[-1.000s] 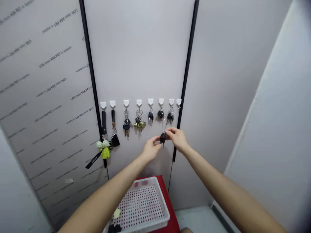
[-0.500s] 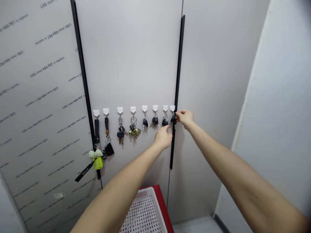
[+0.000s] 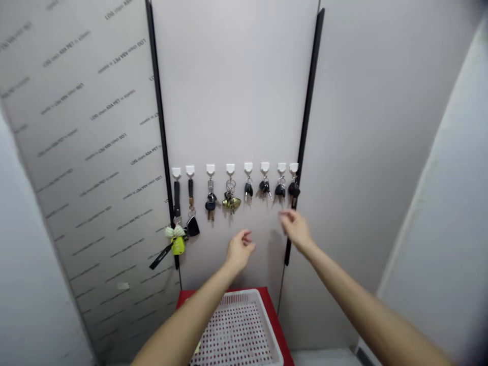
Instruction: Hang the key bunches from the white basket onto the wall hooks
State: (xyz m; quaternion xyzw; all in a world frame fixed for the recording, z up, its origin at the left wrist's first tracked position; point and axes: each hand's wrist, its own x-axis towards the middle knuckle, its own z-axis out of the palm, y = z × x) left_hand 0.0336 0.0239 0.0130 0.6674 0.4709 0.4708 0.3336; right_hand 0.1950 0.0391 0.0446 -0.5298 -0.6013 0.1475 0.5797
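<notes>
Several bunches of keys hang from a row of white hooks (image 3: 230, 169) on the pale cabinet door. My right hand (image 3: 297, 231) is just below the rightmost keys (image 3: 294, 189), apart from them, fingers loosely bent and holding nothing. Lower and to the left, my left hand (image 3: 240, 250) is in front of the door, its fingers parted and nothing in them. Above it hang keys with a brass-coloured, bullet-shaped fob (image 3: 232, 204). At the far left, a lime-green key case (image 3: 178, 246) with a bow and a black strap hangs beside a black fob (image 3: 192, 226).
A white perforated plastic basket (image 3: 269, 325) stands on a red surface (image 3: 280, 333) below the hands. Long black handles (image 3: 311, 81) run down the door edges. A panel with printed film (image 3: 110, 152) is on the left, and a white wall (image 3: 450, 168) on the right.
My right hand has let go of the rightmost keys, which now hang free, and moved down. My left hand has dropped away from the neighbouring keys. The view has shifted, showing more of the basket.
</notes>
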